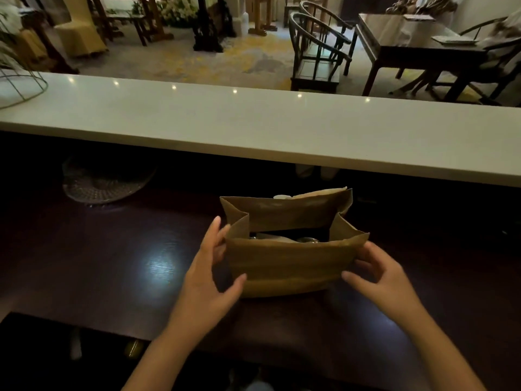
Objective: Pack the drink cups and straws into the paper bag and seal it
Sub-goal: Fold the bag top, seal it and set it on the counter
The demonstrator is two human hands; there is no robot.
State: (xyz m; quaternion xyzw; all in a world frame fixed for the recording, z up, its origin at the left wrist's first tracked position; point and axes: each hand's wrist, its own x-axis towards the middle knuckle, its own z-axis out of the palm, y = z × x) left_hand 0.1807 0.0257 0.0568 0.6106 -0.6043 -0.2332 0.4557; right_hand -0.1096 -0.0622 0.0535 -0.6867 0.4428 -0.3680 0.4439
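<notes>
Two hands, left hand (210,273) & right hand (379,273), grip one open paper bag (284,266).

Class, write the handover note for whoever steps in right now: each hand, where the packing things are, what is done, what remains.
Left hand: gripping the left edge of the paper bag, thumb on its front.
Right hand: pinching the bag's right edge.
The bag stands upright on the dark counter, mouth open. Cup lids show dimly inside; straws cannot be made out.
Done: cups appear packed.
Left: confirm the straws, fold the top down, seal it.
</notes>
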